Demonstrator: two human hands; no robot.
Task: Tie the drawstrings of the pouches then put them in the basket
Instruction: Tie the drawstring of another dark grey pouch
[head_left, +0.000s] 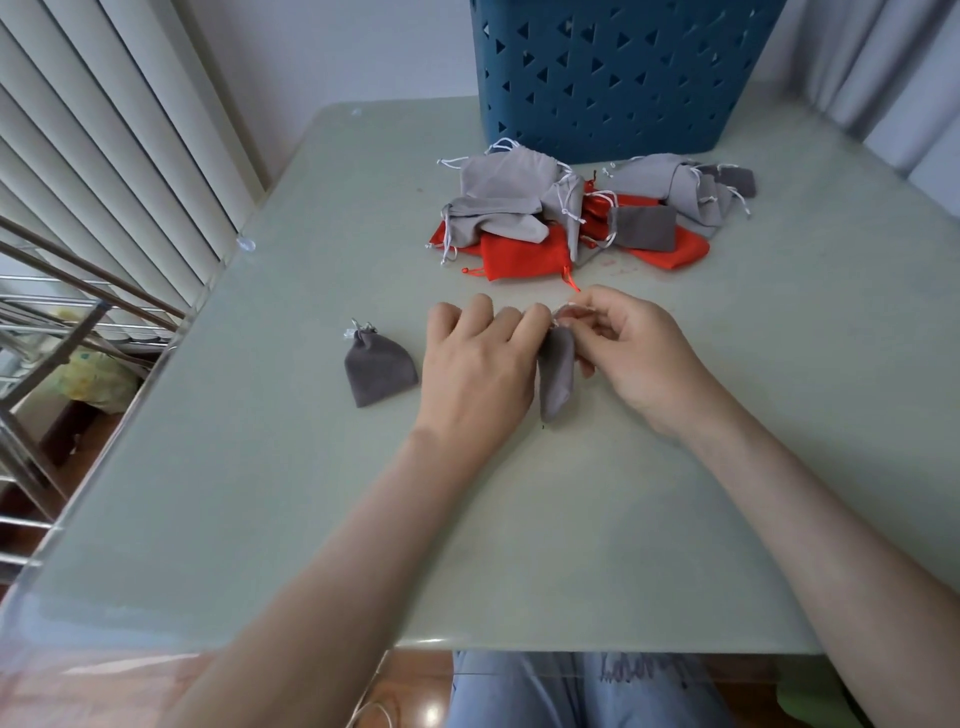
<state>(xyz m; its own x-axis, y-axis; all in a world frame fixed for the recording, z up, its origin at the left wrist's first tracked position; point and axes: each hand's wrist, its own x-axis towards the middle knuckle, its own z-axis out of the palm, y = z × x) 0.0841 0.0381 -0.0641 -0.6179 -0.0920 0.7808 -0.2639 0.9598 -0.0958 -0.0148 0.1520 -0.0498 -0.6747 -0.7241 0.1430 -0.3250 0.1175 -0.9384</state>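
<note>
Now | left hand pinches neck of grey pouch | right hand, fingers curled, pinches its drawstring | second pouch lies left | basket far

L grip pinching, palm down | R grip pinching | grips close

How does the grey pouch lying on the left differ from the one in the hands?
The left pouch lies flat, untouched; the held pouch is pinched at its neck by the left hand and right hand. The left pouch spreads wide; the held pouch looks narrow. Both are dark grey.
</note>
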